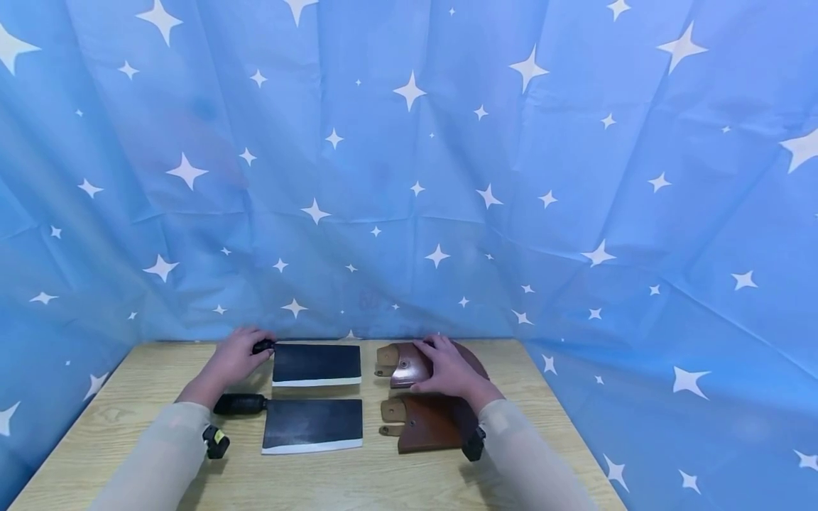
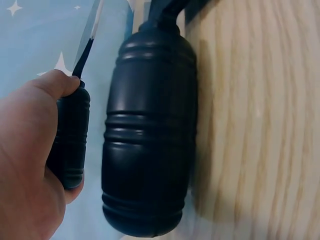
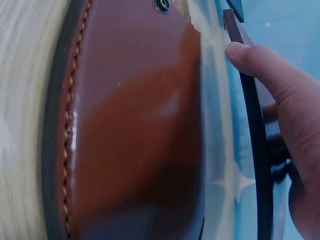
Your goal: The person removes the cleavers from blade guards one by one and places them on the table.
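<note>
Two cleavers with black handles lie on the left, their dark blades pointing right with pale cutting edges toward me. My left hand (image 1: 238, 358) grips the handle (image 2: 72, 135) of the far cleaver (image 1: 316, 363). Closer to me, the other cleaver (image 1: 313, 424) lies untouched, its ridged handle (image 2: 150, 125) large in the left wrist view. Two brown leather sheaths lie on the right. Across the far sheath (image 1: 407, 370) my right hand (image 1: 450, 369) holds on, thumb at the near edge. The near sheath (image 3: 135, 125), stitched along one side, lies under my right wrist.
Everything lies on a light wood-grain table (image 1: 307, 486). Behind and beside it hangs a blue cloth (image 1: 377, 170) with white stars. Small black wrist cameras sit on my left wrist and right wrist. Both sheaths have tan snap straps facing the blades.
</note>
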The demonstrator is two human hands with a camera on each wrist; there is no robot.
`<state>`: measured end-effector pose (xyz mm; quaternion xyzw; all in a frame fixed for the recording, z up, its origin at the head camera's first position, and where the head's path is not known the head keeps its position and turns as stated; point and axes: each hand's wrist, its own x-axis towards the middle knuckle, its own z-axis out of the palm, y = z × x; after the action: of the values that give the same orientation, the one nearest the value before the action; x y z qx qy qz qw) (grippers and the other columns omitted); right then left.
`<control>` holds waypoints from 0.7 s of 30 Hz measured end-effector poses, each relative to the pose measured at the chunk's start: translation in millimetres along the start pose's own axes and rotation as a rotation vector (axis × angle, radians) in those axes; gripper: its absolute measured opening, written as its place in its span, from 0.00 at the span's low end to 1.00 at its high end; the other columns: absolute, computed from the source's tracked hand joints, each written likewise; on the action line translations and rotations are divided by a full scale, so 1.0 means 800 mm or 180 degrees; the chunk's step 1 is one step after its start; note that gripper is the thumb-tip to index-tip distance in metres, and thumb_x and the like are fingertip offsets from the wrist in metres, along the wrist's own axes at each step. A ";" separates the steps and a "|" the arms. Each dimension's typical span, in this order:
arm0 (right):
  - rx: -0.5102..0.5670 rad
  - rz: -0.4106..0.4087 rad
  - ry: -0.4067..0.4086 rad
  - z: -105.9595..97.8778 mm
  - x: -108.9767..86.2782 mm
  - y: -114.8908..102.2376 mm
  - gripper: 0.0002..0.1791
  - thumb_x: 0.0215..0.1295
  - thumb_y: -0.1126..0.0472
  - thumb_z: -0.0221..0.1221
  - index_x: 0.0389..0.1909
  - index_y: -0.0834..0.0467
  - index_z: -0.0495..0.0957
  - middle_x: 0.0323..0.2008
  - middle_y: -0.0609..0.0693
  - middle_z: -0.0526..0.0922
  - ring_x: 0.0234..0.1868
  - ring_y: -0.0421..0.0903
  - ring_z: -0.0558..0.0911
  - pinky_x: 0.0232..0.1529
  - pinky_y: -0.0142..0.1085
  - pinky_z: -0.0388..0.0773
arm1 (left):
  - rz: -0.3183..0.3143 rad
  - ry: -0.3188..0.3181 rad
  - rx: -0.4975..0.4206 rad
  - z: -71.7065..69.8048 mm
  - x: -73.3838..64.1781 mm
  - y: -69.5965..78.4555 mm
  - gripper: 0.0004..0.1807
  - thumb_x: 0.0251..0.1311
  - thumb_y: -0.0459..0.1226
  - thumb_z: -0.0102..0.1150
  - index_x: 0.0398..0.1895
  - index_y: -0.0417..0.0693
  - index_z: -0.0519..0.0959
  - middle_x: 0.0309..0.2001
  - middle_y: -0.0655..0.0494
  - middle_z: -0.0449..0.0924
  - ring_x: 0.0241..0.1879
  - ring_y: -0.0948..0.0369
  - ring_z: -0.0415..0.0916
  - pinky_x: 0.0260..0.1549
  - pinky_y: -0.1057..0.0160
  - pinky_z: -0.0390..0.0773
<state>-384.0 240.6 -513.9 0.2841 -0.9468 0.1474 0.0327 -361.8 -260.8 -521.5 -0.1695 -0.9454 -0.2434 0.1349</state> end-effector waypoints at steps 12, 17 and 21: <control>0.0226 0.0178 -0.0194 0.012 0.016 0.004 0.59 0.58 0.36 0.80 0.84 0.58 0.67 0.80 0.66 0.64 0.84 0.73 0.56 0.77 0.67 0.62 | -0.0061 -0.0048 0.0115 0.013 0.001 -0.015 0.14 0.74 0.36 0.71 0.59 0.45 0.88 0.63 0.35 0.83 0.62 0.32 0.76 0.52 0.25 0.76; 0.0266 0.0280 -0.0309 0.017 0.018 0.007 0.60 0.57 0.37 0.80 0.85 0.58 0.66 0.83 0.68 0.61 0.85 0.72 0.54 0.78 0.68 0.61 | -0.0113 -0.0179 0.0076 0.020 0.002 -0.020 0.15 0.76 0.38 0.69 0.61 0.44 0.87 0.64 0.34 0.82 0.63 0.31 0.75 0.53 0.23 0.75; 0.0280 0.0246 -0.0300 0.022 0.021 0.009 0.59 0.58 0.37 0.80 0.85 0.58 0.66 0.81 0.66 0.64 0.84 0.68 0.58 0.77 0.65 0.64 | -0.0121 -0.0188 0.0080 0.025 0.004 -0.025 0.15 0.76 0.37 0.68 0.60 0.44 0.87 0.64 0.34 0.82 0.63 0.30 0.75 0.51 0.23 0.75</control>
<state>-401.7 231.7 -530.3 0.2551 -0.9502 0.1764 -0.0301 -375.8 -266.5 -546.0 -0.1570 -0.9550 -0.2289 0.1044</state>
